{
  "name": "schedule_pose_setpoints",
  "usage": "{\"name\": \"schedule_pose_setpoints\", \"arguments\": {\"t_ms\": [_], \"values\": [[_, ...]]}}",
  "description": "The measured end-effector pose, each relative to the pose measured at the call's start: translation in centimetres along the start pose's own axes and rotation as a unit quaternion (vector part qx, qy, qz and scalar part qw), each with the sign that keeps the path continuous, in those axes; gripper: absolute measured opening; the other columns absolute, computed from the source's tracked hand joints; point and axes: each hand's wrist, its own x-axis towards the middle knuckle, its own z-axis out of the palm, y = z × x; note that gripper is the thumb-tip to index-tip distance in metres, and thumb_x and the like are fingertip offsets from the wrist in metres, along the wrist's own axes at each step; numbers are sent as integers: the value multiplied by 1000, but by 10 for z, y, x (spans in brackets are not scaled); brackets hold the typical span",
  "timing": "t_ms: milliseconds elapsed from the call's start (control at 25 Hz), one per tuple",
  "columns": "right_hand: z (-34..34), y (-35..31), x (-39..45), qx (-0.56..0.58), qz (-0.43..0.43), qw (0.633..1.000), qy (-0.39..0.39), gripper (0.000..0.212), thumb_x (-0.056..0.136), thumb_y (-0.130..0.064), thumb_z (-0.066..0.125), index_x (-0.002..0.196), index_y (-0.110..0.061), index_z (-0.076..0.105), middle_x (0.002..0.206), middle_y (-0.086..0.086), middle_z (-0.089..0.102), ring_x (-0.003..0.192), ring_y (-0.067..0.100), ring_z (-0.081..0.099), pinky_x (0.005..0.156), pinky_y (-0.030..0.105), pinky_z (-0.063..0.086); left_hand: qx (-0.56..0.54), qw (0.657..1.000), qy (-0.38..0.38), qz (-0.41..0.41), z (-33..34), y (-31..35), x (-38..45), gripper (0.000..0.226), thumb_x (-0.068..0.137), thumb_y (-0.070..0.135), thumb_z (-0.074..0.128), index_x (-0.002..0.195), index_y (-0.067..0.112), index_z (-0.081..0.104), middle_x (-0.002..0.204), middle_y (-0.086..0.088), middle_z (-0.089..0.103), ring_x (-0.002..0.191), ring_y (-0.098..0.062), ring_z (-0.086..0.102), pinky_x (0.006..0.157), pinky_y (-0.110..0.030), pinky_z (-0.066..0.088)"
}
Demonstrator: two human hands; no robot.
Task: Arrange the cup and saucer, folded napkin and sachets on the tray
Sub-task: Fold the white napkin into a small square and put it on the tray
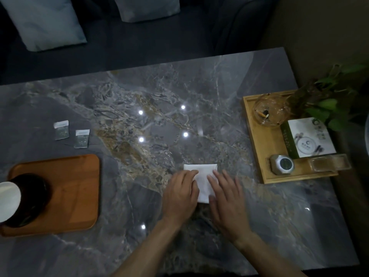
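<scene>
I see both hands flat on the white napkin (203,181) just below the centre of the frame, on the grey marble table (159,120). My left hand (179,193) covers the napkin's left side and my right hand (226,198) its lower right corner; fingers of both are spread and pressing down, gripping nothing. The napkin is a folded rectangle, its long axis running from the top of the frame toward the bottom with a slight lean, its far short edge square and uncovered.

The brown tray (79,188) sits at the lower left, its left part running out of frame. On its left end stands a dark saucer (34,196) with a white cup (9,200) on it, cut by the frame edge; the tray's right half is bare. Two sachets (61,130) (81,138) lie side by side on the table above the tray, apart from each other, long axes roughly top to bottom.

Between the napkin and the tray the tabletop is open. At the right, a lighter wooden tray (257,156) sits near the table's right edge, close to my right hand, carrying a glass ashtray (269,111) and a box (311,137)
</scene>
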Motion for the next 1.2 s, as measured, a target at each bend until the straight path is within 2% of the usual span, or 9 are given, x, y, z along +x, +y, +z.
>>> {"name": "schedule_pose_setpoints", "arguments": {"t_ms": [120,240,400,520,720,880,1040,1120,1200], "values": [[15,-15,21,-61,-13,996,-63,56,98,-27,33,152,-12,28,158,10,33,150,29,21,115,57,18,55,996,-45,48,6,-12,2,40,96,17,48,133,5,54,137,-13,56,131,-27,49,108,-47,42],[25,-3,35,-121,-13,985,-119,60,97,-32,32,152,-9,25,160,8,24,149,30,19,115,56,15,116,984,-114,75,16,-16,4,52,100,24,35,148,5,34,157,-11,32,146,-24,26,118,-49,26],[30,27,39,-143,-32,977,-154,63,102,-42,25,156,-14,12,165,4,7,153,25,2,119,55,6,161,972,-168,41,27,-24,6,60,101,38,22,153,8,17,163,-8,12,150,-22,8,122,-48,13],[32,37,39,-149,-46,973,-169,67,101,-47,25,157,-16,6,167,2,0,153,25,-1,120,55,2,190,965,-175,42,34,-29,4,64,100,42,24,154,9,14,163,-7,9,150,-22,6,118,-47,9],[35,38,40,-150,-38,970,-186,70,99,-49,27,157,-16,7,167,1,0,153,26,1,120,56,3,195,962,-191,33,37,-30,5,67,97,43,30,154,10,15,163,-7,10,151,-22,7,118,-48,10],[30,34,42,-145,-31,968,-204,70,99,-50,28,157,-17,7,167,1,3,153,26,0,120,56,4,193,958,-209,25,35,-29,6,66,98,43,27,154,12,13,164,-6,6,151,-22,3,117,-49,7],[18,27,46,-145,-30,960,-236,69,101,-50,24,157,-17,2,166,1,1,152,26,-7,119,55,-2,211,952,-217,34,25,-26,8,66,98,45,23,154,11,13,163,-6,1,151,-23,6,116,-52,6],[11,25,51,-137,-24,957,-254,68,101,-52,19,157,-20,-2,166,-1,-3,152,25,-11,121,53,-7,199,958,-205,-12,20,-22,7,72,97,52,21,155,13,5,164,-6,-4,151,-25,2,119,-53,4],[2,23,58,-116,-19,959,-257,69,100,-56,25,157,-23,6,166,-2,9,153,24,2,123,50,1,163,966,-177,-94,17,-19,0,80,93,62,24,155,17,-1,165,-5,3,150,-27,8,121,-51,9]]}}
